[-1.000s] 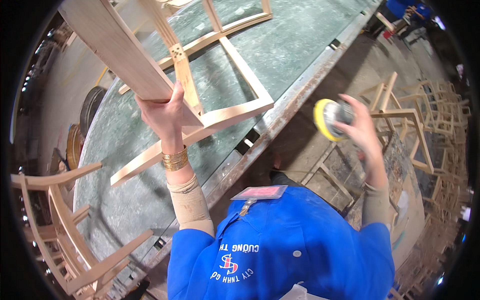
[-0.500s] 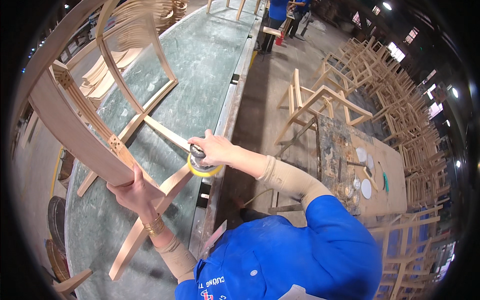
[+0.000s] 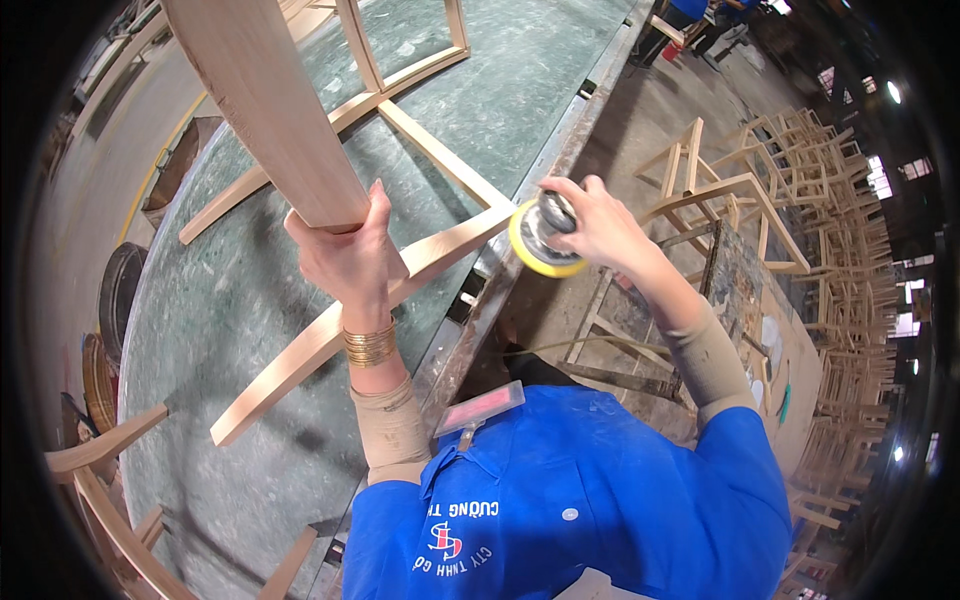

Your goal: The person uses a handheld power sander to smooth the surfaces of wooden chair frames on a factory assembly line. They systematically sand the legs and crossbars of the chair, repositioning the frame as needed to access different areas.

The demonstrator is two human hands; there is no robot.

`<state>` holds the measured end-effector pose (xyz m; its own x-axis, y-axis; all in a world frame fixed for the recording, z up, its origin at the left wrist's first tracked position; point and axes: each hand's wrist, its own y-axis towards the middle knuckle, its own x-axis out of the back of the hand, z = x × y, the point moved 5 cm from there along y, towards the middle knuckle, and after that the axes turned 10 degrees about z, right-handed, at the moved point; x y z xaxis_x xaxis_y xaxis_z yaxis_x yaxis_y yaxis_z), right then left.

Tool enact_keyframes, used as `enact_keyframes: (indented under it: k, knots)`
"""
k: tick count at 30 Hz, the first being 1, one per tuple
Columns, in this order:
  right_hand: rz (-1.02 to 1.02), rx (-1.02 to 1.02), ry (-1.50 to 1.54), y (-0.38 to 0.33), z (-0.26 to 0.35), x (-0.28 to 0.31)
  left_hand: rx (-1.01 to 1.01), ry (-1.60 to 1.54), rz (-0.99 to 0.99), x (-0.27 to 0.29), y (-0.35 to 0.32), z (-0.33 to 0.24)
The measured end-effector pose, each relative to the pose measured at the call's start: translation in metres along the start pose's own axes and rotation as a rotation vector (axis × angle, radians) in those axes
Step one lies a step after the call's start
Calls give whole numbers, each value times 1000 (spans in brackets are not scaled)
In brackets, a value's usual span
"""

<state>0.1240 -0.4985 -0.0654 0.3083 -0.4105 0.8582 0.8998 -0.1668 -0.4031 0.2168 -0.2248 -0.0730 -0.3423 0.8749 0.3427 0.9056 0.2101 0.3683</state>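
Observation:
My left hand (image 3: 348, 255) is wrapped round the lower end of a broad pale wooden board (image 3: 275, 110) that belongs to a chair frame. Just beyond it, a curved wooden leg (image 3: 280, 370) lies across the green-grey table, and a thin rail (image 3: 440, 155) runs from it to the frame's far part. In my right hand (image 3: 610, 235) is a handheld sander (image 3: 540, 240) with a round yellow-edged pad and a black top. The sander hangs past the table's right edge, apart from the wood, with the leg's end close by on its left.
The long table (image 3: 230, 300) has a metal edge. Right of it stands a worn workbench (image 3: 800, 390) bearing round discs and hand tools. Wooden chair frames (image 3: 740, 200) and large stacks fill the right side. More wooden parts (image 3: 105, 440) lie lower left. Co-workers in blue (image 3: 690, 15) stand far off.
The sander has come off the wooden leg and moved right, beyond the table edge. My left hand still grips the board, which now stands steeper. The whole view has turned.

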Motion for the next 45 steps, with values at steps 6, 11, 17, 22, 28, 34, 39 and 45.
enact_keyframes:
  k: [6, 11, 17, 22, 28, 34, 39, 45]
  knots:
    - [94, 92, -37, 46, 11, -22, -5, -18, 13, -3, -3, 2]
    - [178, 22, -5, 18, -5, -10, 36, -26, 31, -2, -6, 8]
    - [68, 7, 9, 37, 3, -8, 29, -65, 52, -8, -11, 9]
    - [73, -10, 21, 28, -12, -27, -13, -8, 27, -3, -9, 6]
    - [-21, -19, 83, 17, -17, -22, 49, -64, 47, -5, -5, 4]
    - [-110, 24, 137, 15, -16, -39, 30, -24, 33, -4, 1, 1]
    - [-168, -28, 183, -1, -23, -37, 34, -23, 20, -3, 8, -2]
    - [-258, 22, 150, 10, -9, -34, 7, -27, 30, -6, 11, -4]
